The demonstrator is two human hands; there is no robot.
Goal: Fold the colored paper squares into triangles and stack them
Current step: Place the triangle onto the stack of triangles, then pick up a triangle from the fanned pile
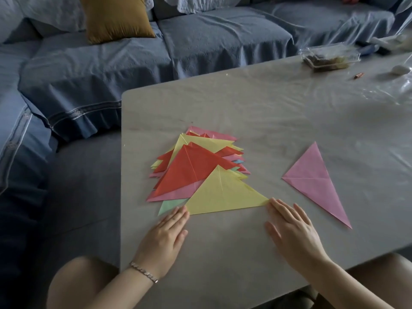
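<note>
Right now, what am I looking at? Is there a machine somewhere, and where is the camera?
There is no machine here. These are a person's two bare hands, filmed by one camera worn on the head and looking down. The left hand and right hand lie flat and open on a grey table, with fingertips at the two near corners of a yellow triangle. That triangle overlaps the near edge of a loose pile of folded coloured paper triangles. A pink triangle lies apart to the right. Nothing is held. A blue sofa stands behind.

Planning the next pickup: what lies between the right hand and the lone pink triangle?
Nothing but bare table, in the head view, between the right hand and pink triangle.
</note>
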